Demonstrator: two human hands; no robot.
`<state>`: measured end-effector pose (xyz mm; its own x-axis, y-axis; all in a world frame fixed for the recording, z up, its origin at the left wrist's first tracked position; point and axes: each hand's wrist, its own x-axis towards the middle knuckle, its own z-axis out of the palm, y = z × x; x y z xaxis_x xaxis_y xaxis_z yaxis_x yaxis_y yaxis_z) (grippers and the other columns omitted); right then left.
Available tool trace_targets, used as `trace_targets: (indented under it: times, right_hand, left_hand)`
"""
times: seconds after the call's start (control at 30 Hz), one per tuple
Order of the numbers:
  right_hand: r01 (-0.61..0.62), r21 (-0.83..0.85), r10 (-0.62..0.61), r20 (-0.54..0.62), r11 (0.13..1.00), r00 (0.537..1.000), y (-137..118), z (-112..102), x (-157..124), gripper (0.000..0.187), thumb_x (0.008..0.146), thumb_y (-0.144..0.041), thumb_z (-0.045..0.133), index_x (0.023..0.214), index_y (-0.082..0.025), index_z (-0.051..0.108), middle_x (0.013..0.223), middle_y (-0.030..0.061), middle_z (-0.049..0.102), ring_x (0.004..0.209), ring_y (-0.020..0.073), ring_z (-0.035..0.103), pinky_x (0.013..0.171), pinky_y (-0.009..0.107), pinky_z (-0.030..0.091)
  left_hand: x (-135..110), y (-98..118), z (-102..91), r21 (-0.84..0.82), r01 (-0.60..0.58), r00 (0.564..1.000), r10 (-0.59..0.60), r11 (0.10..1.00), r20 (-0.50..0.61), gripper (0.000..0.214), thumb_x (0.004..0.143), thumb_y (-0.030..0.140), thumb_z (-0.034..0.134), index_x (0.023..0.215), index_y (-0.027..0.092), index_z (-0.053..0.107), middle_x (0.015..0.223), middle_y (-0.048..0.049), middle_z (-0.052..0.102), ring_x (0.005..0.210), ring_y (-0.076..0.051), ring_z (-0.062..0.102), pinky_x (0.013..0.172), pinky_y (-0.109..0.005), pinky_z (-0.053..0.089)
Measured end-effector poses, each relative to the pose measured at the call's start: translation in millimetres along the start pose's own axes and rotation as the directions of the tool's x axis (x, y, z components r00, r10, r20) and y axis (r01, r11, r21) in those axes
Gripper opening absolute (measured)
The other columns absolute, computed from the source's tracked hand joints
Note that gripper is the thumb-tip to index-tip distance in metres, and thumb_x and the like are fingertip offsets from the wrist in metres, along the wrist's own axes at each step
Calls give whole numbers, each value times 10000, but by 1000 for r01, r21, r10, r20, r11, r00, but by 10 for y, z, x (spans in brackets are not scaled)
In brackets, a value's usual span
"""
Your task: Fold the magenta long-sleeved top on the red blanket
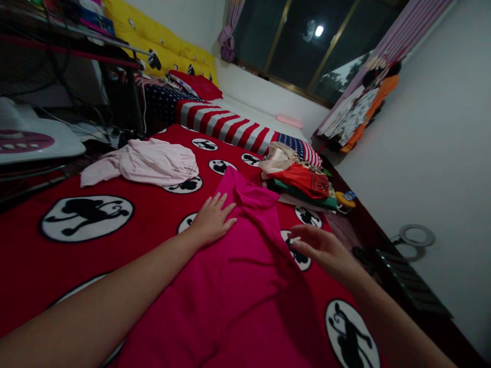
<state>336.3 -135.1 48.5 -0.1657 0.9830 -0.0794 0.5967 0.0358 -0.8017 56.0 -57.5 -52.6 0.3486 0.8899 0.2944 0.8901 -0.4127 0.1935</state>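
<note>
A bright pink garment (pixel 245 286) lies spread over the red blanket, its narrow far end a little bunched and creased. My left hand (pixel 214 219) rests flat on the garment's left edge with the fingers stretched out. Just off its right edge, my right hand (pixel 320 248) hovers with fingers apart and slightly curved, and nothing shows in it. A pale pink garment (pixel 153 162) lies loosely heaped beyond my left hand. To the far right sits a stack of folded clothes (pixel 303 179), with an orange-red piece near the top.
The red blanket (pixel 153 255) bears monkey prints in white ovals. Behind it stands a bed with flag-striped bedding (pixel 230 125). A cluttered desk (pixel 69 41) and a white appliance (pixel 34 135) stand on the left. Clothes (pixel 356 115) hang by the window at right.
</note>
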Motion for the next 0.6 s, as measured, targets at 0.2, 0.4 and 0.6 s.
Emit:
trace_targets:
  times: [0.2,0.4,0.6]
  right_hand:
    - [-144,-268,115,-120,952,986,576,144,-762,445,753,-419,656,1122,-179,593,904,52,663,785,195,631,680,287,513]
    - [-77,-366,6,-193,927,981,793,410,-1088,167,789,-363,590,738,-209,549,684,-11,568,616,152,554,575,232,441]
    - [48,-233,-120,-307,971,944,883,522,-1115,217,830,-408,557,725,-220,534,704,-6,573,631,147,572,601,211,458]
  left_hand:
    - [12,-7,8,1,5,1000,-5,1000,3,504,931,465,437,1363,217,515,1485,-148,380,1396,-316,290,1129,-481,248]
    - [8,-53,37,-30,-1,1000,1,1000,-4,529,926,470,421,1366,188,498,1479,-139,391,1400,-286,293,1129,-474,260]
    - [367,-127,-227,-194,96,993,-80,976,86,728,879,506,468,1460,99,305,1361,-189,523,1240,-282,520,1017,-382,409]
